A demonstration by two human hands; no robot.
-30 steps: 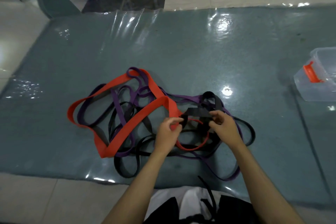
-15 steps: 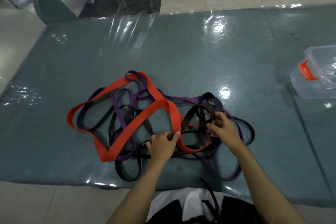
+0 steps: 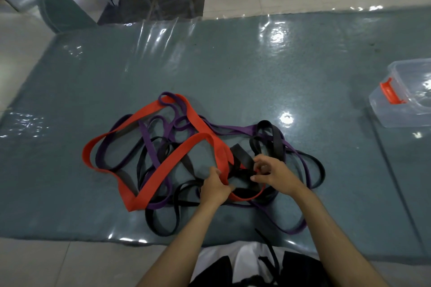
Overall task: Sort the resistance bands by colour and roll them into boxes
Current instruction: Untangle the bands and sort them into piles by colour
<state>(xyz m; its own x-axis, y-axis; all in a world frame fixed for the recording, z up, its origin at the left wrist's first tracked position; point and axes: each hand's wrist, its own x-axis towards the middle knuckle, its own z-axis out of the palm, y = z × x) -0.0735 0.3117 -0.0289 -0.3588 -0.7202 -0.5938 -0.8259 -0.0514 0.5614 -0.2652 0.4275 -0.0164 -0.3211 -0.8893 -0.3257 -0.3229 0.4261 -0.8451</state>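
Observation:
A tangle of resistance bands lies on the teal mat in front of me. A wide red band (image 3: 177, 158) loops over thin purple bands (image 3: 149, 144) and black bands (image 3: 270, 137). My left hand (image 3: 215, 187) grips the red band where it dips into the pile. My right hand (image 3: 274, 173) pinches a folded black band (image 3: 243, 156) beside it, fingers curled. A clear plastic box (image 3: 410, 109) with an orange latch (image 3: 390, 92) stands at the far right, apart from the pile.
The teal mat (image 3: 233, 72) has a shiny plastic sheet over it and ends at tiled floor near my knees. A rolled mat edge (image 3: 56, 9) and furniture legs stand at the back left.
My left hand has dropped from the black band onto the red band lower in the pile. My right hand has stayed on the black band, which now sticks up folded.

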